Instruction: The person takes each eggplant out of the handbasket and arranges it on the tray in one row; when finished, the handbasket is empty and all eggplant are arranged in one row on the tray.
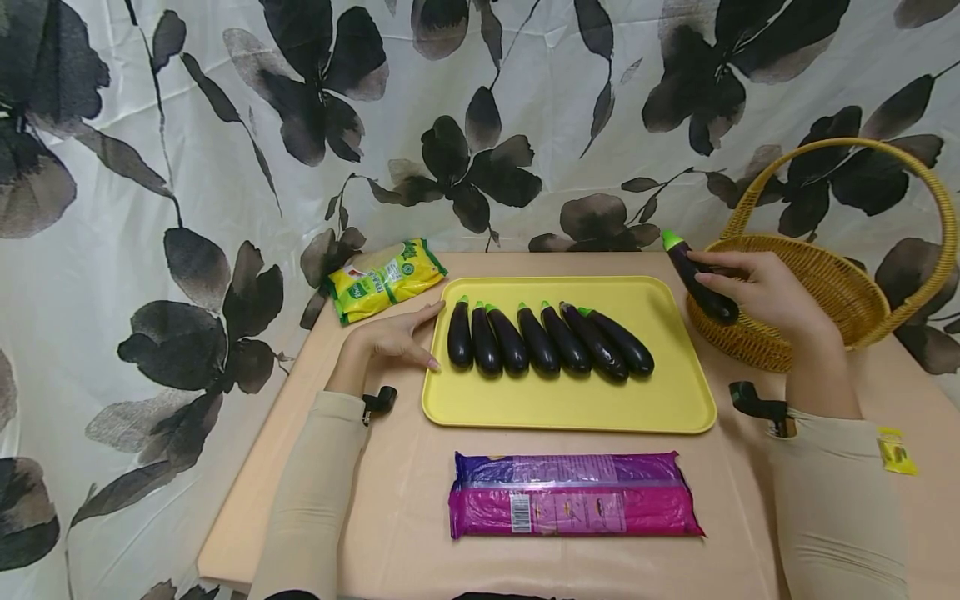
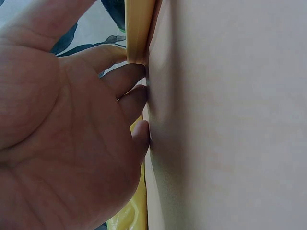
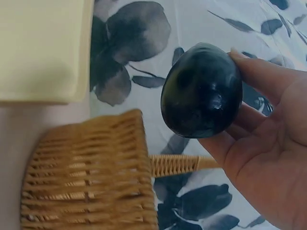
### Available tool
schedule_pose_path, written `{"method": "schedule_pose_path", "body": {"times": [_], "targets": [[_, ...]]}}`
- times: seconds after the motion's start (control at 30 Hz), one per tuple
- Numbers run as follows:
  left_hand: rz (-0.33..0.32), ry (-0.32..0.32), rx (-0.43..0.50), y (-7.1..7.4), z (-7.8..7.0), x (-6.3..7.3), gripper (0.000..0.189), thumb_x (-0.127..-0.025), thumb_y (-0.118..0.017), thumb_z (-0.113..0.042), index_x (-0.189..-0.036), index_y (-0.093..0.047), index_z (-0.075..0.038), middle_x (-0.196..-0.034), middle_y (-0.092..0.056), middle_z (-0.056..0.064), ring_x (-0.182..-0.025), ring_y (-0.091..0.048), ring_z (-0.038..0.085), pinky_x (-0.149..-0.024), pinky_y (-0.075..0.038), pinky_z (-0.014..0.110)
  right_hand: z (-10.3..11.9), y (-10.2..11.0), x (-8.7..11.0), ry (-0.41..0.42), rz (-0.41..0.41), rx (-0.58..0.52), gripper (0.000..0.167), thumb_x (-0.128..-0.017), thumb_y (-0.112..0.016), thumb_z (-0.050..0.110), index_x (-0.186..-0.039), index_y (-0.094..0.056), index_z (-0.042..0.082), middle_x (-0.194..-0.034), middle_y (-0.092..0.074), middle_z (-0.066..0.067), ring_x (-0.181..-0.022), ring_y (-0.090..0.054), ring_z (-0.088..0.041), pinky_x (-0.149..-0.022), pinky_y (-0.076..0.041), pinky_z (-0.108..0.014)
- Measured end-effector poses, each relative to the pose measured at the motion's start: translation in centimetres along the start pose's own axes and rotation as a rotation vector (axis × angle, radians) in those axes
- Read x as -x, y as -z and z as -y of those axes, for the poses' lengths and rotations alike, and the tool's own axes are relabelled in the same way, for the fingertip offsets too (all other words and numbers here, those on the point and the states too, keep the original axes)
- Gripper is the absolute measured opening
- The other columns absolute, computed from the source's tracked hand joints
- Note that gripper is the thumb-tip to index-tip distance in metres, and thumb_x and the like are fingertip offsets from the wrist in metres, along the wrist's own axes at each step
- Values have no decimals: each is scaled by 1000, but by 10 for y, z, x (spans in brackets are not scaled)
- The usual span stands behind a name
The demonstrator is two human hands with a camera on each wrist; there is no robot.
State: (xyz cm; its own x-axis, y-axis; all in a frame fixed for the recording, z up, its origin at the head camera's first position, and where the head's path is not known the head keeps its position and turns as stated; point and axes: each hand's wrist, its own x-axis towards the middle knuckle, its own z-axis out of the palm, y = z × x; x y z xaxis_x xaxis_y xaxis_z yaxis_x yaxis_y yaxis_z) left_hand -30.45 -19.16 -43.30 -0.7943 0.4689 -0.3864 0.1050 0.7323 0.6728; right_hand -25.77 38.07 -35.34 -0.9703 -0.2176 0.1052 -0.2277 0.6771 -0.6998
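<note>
My right hand (image 1: 765,287) holds an eggplant (image 1: 701,279), dark purple with a green stem end, over the near left rim of a wicker basket (image 1: 795,275). In the right wrist view the rounded end of this eggplant (image 3: 201,91) faces the camera, thumb and fingers on its side. A yellow tray (image 1: 562,408) bears several more eggplants (image 1: 540,342), side by side in a row with stems toward the back. At the tray's left edge, my left hand (image 1: 386,337) touches the rim with thumb and fingertips. Its palm (image 2: 72,129) faces the left wrist camera, fingers loosely extended.
A yellow-green packet (image 1: 386,279) lies behind the left hand. In front of the tray is a long purple and pink package (image 1: 573,496). A small yellow wrapper (image 1: 896,452) sits by the right sleeve. The basket's tall handle (image 1: 855,143) arches above it. Floral cloth hangs behind.
</note>
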Motion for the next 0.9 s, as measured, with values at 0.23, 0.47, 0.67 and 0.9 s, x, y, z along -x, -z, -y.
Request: {"method": "schedule_pose_path", "body": {"times": [0.23, 0.47, 0.67, 0.9], "targets": [[1, 11, 11, 0, -3, 1, 138, -65, -99, -48, -169, -11, -27, -177, -6, -7, -163, 1, 20, -133, -3, 51, 6, -14, -7, 15, 74, 47, 43, -107, -59, 27, -150, -59, 19, -143, -60, -21, -98, -56, -18, -73, -49, -9], [6, 5, 11, 1, -2, 1, 138, -65, -99, -46, -169, -10, -26, -177, -5, -5, -163, 2, 21, -133, -3, 53, 8, -28, -15, 47, 148, 102, 41, -107, -60, 23, -147, -62, 16, -136, -65, -21, -100, -55, -26, -72, -47, -19], [1, 4, -1, 1, -2, 2, 138, -64, -98, -49, -169, -11, -26, -177, -6, -5, -163, 1, 22, -132, -3, 54, 6, -41, -20, 82, 245, 106, 39, -107, -60, 18, -144, -63, 10, -136, -64, -24, -100, -56, -28, -72, -48, -21], [2, 4, 3, 1, -1, 1, 139, -64, -98, -50, -169, -10, -27, -177, -5, -6, -163, 1, 21, -133, -3, 53, 0, -56, -24, 91, 325, 92, 38, -104, -64, 17, -142, -65, 10, -138, -65, -22, -107, -56, -26, -83, -47, -20]]}}
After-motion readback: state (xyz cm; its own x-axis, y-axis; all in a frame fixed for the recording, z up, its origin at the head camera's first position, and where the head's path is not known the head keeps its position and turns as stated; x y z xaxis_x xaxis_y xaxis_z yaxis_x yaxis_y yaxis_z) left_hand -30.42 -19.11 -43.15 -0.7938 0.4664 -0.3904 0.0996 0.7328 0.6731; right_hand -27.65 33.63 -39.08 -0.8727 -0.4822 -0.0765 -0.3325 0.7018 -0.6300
